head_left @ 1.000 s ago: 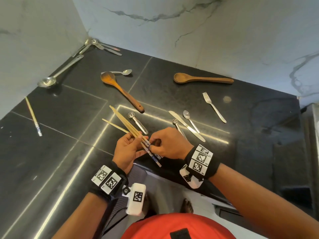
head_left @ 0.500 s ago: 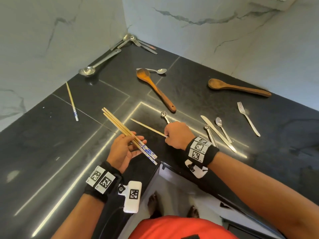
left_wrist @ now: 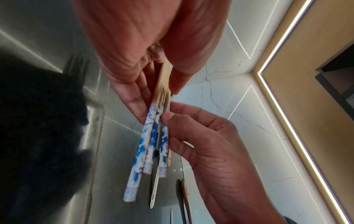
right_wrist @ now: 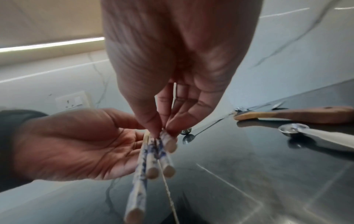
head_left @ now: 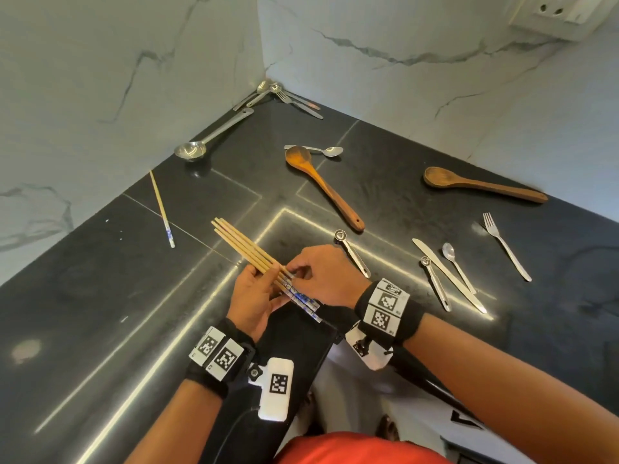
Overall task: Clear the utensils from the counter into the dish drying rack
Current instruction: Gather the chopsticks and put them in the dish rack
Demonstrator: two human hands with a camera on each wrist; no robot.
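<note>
Both hands together on chopstick bundle point(head_left: 249, 251): left hand point(head_left: 254, 296) cradles, right hand point(head_left: 330, 274) pinches. Desk point(head_left: 100, 296) around: lone chopstick point(head_left: 162, 209), wooden spoons point(head_left: 323, 185), ladle point(head_left: 211, 135), knife point(head_left: 449, 276), fork point(head_left: 505, 246).

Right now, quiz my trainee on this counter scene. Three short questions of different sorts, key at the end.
1. True or false: the left hand holds a bundle of chopsticks.
2. How many wooden spoons lie on the counter?
3. The single chopstick lies nearest: A) the ladle, B) the fork, C) the table knife.

Key: 1 true; 2 two; 3 A.
</note>
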